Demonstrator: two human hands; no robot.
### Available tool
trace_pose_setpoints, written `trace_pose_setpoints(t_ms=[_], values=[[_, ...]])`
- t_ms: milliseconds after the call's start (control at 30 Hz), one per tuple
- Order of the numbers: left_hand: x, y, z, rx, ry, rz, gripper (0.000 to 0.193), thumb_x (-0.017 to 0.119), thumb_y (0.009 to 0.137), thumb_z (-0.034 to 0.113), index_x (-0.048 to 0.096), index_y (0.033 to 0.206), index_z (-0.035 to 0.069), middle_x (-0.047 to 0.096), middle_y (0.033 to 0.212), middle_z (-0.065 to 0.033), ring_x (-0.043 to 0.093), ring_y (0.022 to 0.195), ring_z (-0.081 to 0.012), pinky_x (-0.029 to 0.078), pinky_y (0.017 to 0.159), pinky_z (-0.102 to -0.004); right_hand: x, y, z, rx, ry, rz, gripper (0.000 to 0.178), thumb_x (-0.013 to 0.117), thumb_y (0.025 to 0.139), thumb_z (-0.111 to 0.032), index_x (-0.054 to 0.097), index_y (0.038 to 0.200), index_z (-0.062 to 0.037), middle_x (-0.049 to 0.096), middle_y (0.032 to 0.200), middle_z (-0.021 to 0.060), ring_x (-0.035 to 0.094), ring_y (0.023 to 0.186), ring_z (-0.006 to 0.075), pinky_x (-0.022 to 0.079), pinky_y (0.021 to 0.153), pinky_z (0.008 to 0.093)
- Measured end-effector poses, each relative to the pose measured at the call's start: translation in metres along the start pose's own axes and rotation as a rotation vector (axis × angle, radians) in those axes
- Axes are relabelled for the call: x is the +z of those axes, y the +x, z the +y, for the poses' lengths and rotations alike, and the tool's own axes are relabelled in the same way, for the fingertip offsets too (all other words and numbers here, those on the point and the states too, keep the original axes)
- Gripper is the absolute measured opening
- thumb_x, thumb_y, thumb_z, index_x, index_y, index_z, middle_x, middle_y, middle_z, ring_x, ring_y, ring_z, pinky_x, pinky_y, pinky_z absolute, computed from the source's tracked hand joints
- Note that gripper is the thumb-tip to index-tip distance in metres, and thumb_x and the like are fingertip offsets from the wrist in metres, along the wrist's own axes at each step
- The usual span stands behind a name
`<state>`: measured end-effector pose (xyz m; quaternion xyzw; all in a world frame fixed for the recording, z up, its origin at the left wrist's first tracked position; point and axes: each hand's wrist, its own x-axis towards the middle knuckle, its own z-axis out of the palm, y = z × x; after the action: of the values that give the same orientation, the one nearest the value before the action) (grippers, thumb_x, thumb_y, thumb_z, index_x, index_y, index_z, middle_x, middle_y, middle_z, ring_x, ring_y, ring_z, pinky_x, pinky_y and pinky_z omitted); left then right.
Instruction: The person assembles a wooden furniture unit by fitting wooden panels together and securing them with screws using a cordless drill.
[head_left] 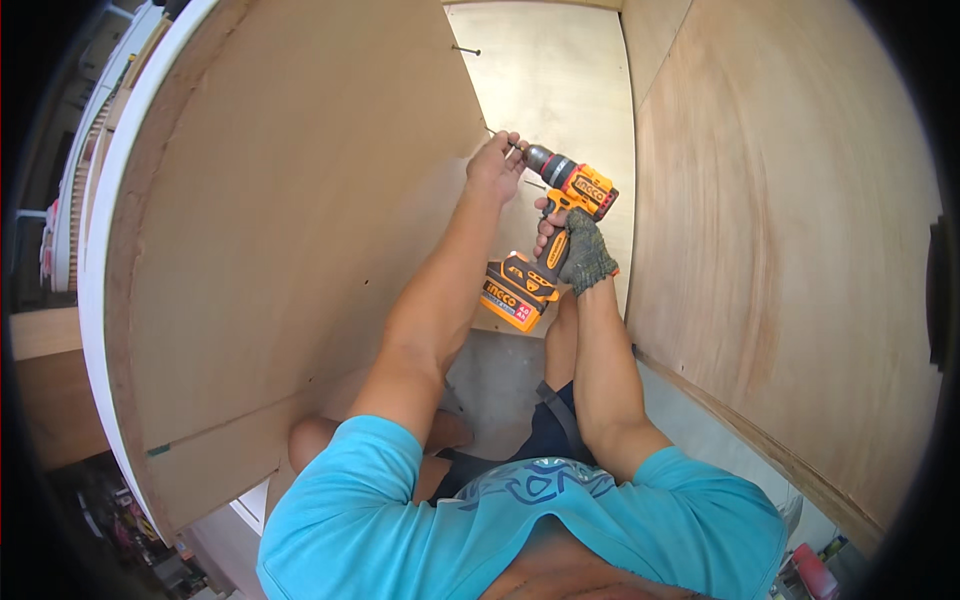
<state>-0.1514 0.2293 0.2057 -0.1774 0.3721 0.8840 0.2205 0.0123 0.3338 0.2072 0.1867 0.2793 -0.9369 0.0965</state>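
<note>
Orange cordless drill (560, 215) sits gripped in the gloved right hand (582, 250), its bit aimed at the plywood back panel (560, 80), where the bare left hand (495, 165) pinches a screw (517, 146).

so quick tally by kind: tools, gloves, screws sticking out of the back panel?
Drill, in the gloved right hand: 1
Glove: 1
Screws visible in the back panel: 3, one up top, one at the left hand, one under the drill
Total: 5

Bright, even daylight (rim dark, warped)
</note>
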Motion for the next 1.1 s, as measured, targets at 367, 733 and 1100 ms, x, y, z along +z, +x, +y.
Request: trace_pose_setpoints(t_ms=[367, 733, 1100], values=[[0.002, -0.011, 0.007, 0.041, 0.007, -0.047, 0.014, 0.048, 0.103, 0.019, 0.055, 0.105, 0.007, 0.059, 0.100, -0.0059, 0.062, 0.092, -0.0218, 0.051, 0.086, -0.0388, -0.003, 0.003, 0.002, -0.066, -0.066, -0.027, 0.031, 0.057, 0.081, -0.006, 0.058, 0.112, -0.0008, 0.053, 0.066, 0.0046, 0.057, 0.055, 0.0187, 0.052, 0.057, 0.0376], [-0.004, -0.008, 0.004, 0.013, -0.101, -0.044, 0.014, 0.048, 0.102, 0.018, 0.056, 0.103, 0.006, 0.060, 0.097, -0.0054, 0.060, 0.094, -0.0217, 0.051, 0.091, -0.0386, -0.006, 0.009, -0.002, -0.033, -0.146, 0.026, 0.023, 0.059, 0.080, -0.005, 0.059, 0.104, -0.0029, 0.053, 0.064, 0.0033, 0.056, 0.054, 0.0169, 0.052, 0.055, 0.0361], [0.004, -0.002, -0.010, 0.036, -0.182, -0.127, 0.026, 0.037, 0.107, 0.027, 0.052, 0.101, 0.007, 0.058, 0.090, -0.0061, 0.058, 0.093, -0.0255, 0.050, 0.093, -0.0394, -0.007, 0.010, 0.003, 0.004, -0.020, 0.043, 0.018, 0.061, 0.080, -0.004, 0.059, 0.098, -0.0043, 0.054, 0.066, 0.0033, 0.057, 0.056, 0.0174, 0.051, 0.056, 0.0335]])
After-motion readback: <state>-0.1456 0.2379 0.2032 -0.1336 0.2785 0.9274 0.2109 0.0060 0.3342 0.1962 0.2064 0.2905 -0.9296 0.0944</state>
